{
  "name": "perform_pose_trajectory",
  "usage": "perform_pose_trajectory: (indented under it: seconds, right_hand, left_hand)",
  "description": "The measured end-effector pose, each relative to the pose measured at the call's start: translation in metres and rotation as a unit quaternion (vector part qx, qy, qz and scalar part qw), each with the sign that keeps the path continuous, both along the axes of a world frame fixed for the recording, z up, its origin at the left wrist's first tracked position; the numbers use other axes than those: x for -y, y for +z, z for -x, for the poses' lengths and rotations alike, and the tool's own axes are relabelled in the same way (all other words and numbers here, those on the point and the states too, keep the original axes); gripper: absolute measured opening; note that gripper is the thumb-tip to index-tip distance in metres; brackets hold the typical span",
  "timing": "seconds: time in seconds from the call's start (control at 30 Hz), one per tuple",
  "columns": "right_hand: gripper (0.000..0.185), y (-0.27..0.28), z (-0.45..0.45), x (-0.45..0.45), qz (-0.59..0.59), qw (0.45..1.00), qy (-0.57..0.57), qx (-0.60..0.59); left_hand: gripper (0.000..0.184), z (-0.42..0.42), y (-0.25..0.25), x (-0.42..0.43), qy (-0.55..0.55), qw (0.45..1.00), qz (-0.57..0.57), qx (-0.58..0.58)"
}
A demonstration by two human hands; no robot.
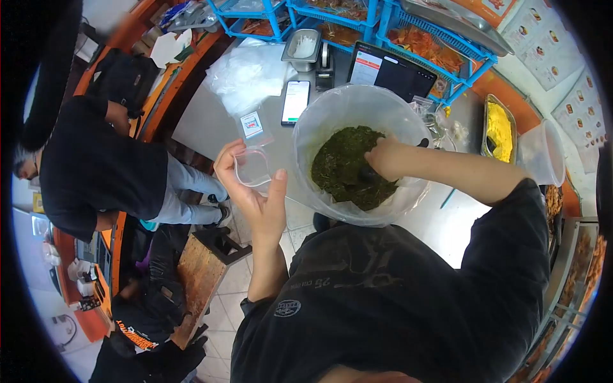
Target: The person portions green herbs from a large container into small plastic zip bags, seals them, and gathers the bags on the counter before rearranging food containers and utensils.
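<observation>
My left hand (258, 207) holds a small clear plastic bag (254, 167) by its rim, with the mouth spread between thumb and fingers. My right hand (385, 159) reaches down into a large translucent plastic tub (319, 108). Inside the tub lies a heap of dark green, chopped dried herb (345, 156). The fingers of this hand curl around something dark, partly sunk in the herb; its kind cannot be made out. Just beyond the left hand, a small labelled clear packet (253, 126) lies on the metal table (198, 121).
Behind the tub stand a tablet (396, 71), a phone (295, 102), a tape dispenser (325, 70) and a steel container (302, 48). Clear bags (246, 73) are piled at left. Blue racks (383, 32) line the back. A yellow-filled tray (500, 131) sits right. Another person (102, 166) stands left.
</observation>
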State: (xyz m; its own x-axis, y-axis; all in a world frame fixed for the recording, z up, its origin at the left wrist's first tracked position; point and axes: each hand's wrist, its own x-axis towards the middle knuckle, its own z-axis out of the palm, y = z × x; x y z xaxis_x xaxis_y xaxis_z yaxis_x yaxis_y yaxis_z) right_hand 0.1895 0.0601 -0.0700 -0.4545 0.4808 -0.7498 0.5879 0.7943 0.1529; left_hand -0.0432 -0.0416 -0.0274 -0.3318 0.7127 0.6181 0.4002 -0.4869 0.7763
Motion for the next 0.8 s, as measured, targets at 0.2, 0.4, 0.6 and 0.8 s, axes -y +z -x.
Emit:
perform_pose_trajectory:
  seconds: [0.2, 0.4, 0.6, 0.8]
  right_hand:
    - [0.021, 0.018, 0.026, -0.016, 0.004, 0.996, 0.03, -0.089]
    - [0.011, -0.029, 0.059, -0.033, -0.002, 0.97, -0.001, -0.244]
    - [0.015, -0.065, 0.077, -0.035, -0.011, 0.957, 0.002, -0.291]
    - [0.014, -0.029, 0.092, -0.045, 0.054, 0.974, -0.034, -0.216]
  left_hand:
    - [0.048, 0.008, -0.005, -0.002, -0.05, 0.994, 0.048, 0.09]
    - [0.037, -0.002, -0.007, -0.004, -0.153, 0.966, 0.206, 0.035]
    - [0.036, 0.0, -0.009, -0.004, -0.151, 0.96, 0.233, 0.021]
    - [0.038, -0.001, -0.003, -0.002, -0.148, 0.957, 0.251, 0.009]
